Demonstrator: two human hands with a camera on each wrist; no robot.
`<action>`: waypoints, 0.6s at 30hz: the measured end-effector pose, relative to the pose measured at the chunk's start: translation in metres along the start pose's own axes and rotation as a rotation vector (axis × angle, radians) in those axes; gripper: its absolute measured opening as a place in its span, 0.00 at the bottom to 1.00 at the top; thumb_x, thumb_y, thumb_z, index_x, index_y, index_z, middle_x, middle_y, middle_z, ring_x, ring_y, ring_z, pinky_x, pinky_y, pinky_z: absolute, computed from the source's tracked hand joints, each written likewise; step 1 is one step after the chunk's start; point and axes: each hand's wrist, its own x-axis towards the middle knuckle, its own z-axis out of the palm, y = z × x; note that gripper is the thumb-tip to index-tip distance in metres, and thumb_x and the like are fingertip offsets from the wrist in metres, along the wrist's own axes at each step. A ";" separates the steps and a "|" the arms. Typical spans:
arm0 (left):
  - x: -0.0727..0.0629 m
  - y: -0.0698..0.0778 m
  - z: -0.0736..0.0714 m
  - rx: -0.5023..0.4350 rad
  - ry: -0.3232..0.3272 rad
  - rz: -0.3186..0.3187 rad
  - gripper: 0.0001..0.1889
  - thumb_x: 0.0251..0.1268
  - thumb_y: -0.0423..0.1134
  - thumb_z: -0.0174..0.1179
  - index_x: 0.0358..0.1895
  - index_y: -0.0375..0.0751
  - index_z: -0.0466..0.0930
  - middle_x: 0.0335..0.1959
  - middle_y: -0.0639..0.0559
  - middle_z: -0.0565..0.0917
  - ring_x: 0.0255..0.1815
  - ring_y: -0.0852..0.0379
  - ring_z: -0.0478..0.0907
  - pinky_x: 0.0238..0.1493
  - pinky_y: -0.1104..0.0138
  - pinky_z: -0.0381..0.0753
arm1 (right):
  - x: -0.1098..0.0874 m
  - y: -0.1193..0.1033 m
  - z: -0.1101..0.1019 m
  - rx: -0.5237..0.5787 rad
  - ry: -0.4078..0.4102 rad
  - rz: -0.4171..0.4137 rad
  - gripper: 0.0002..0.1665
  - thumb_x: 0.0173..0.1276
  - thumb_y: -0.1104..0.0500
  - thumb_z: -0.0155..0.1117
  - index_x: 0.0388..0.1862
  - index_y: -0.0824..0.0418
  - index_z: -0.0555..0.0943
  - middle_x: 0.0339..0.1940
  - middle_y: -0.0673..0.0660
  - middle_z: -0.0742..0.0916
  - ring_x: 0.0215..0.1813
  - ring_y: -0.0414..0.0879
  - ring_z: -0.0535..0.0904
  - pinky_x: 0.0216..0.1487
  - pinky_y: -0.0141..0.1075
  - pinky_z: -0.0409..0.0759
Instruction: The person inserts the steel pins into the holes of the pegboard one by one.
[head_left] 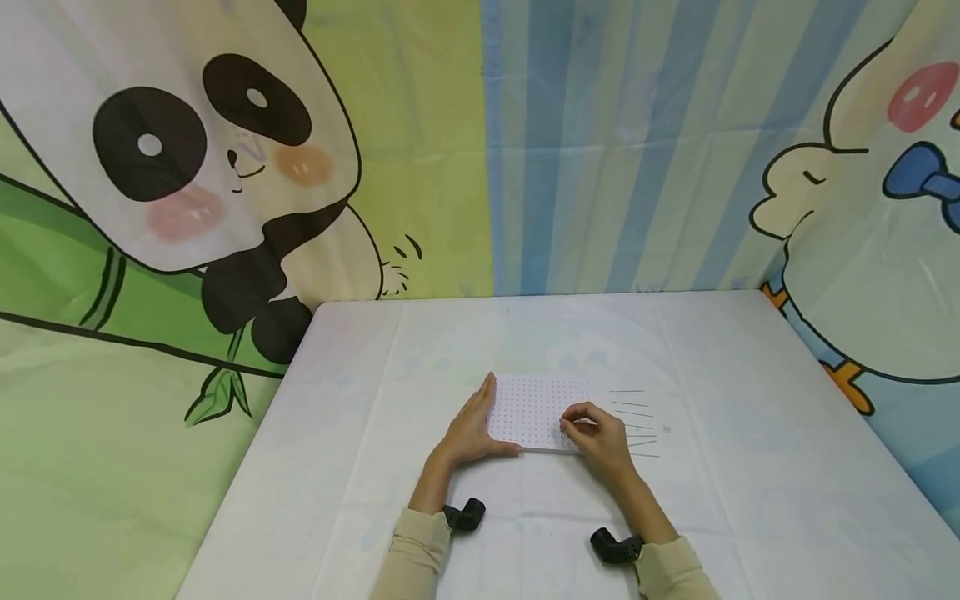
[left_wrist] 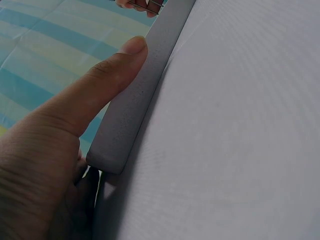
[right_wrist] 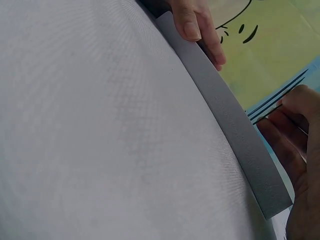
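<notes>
A white board (head_left: 536,404) with a grid of small dots lies flat on the table. My left hand (head_left: 468,433) braces its near left corner, straight fingers along the left side and thumb against the front edge (left_wrist: 127,107). Over the board's near right part, my right hand (head_left: 602,437) pinches a thin dark rod (right_wrist: 268,114) between thumb and fingertips. Beside that rod, other thin rods (right_wrist: 280,93) stand up from the board in the right wrist view. The lower end of the pinched rod is hidden behind the board's edge there.
Several loose thin rods (head_left: 633,405) lie spaced out on the white-covered table (head_left: 375,500), right of the board. Printed cloth curtains (head_left: 420,150) with cartoon animals and stripes hang behind and beside the table.
</notes>
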 end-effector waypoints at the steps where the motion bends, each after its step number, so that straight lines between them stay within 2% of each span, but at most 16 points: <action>1: 0.000 0.000 0.000 0.003 -0.001 0.000 0.72 0.26 0.71 0.68 0.73 0.40 0.35 0.74 0.49 0.40 0.73 0.51 0.42 0.69 0.55 0.48 | 0.000 0.000 0.000 -0.006 -0.003 -0.012 0.07 0.50 0.80 0.64 0.28 0.76 0.78 0.28 0.66 0.83 0.32 0.60 0.80 0.33 0.36 0.82; 7: 0.002 0.000 -0.002 -0.004 0.014 0.009 0.72 0.26 0.70 0.70 0.73 0.41 0.34 0.74 0.48 0.42 0.73 0.48 0.44 0.67 0.52 0.52 | 0.002 0.003 -0.001 -0.013 -0.017 -0.045 0.08 0.50 0.81 0.64 0.29 0.75 0.77 0.28 0.66 0.83 0.32 0.59 0.80 0.33 0.38 0.82; 18: 0.001 -0.002 0.002 0.013 0.002 -0.003 0.73 0.26 0.72 0.68 0.73 0.40 0.34 0.74 0.49 0.41 0.73 0.50 0.42 0.68 0.55 0.48 | -0.004 0.005 -0.003 0.002 -0.016 -0.001 0.07 0.51 0.77 0.66 0.31 0.74 0.79 0.31 0.66 0.84 0.34 0.57 0.81 0.34 0.32 0.81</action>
